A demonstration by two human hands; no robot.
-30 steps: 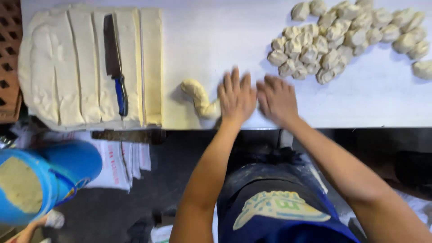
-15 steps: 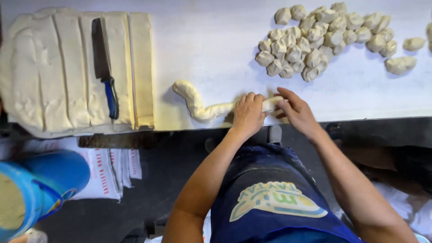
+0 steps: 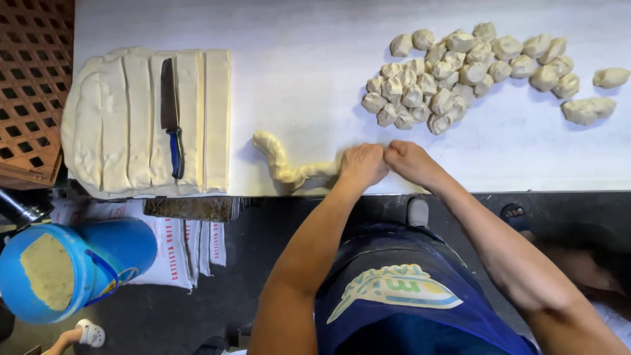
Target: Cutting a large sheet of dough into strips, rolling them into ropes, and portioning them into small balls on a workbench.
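Observation:
A pale rope of dough (image 3: 284, 161) snakes along the front of the white table (image 3: 309, 72). Its right end runs into my left hand (image 3: 362, 164), whose fingers are closed over it. My right hand (image 3: 407, 160) is fisted right beside the left, knuckles touching; the dough end between them is hidden. Further back lies a pile of several small dough pieces (image 3: 453, 75).
A flat dough slab (image 3: 131, 118) cut into strips lies at the left, with a blue-handled knife (image 3: 171, 118) on top. A brown lattice crate (image 3: 29, 85) stands at the far left. Below the table edge are a blue bucket (image 3: 72, 269) and printed sacks (image 3: 177, 253).
My hands went from flat and spread on the dough to fists pulled toward the table's front edge. The dough rope now lies longer, stretched out to the left.

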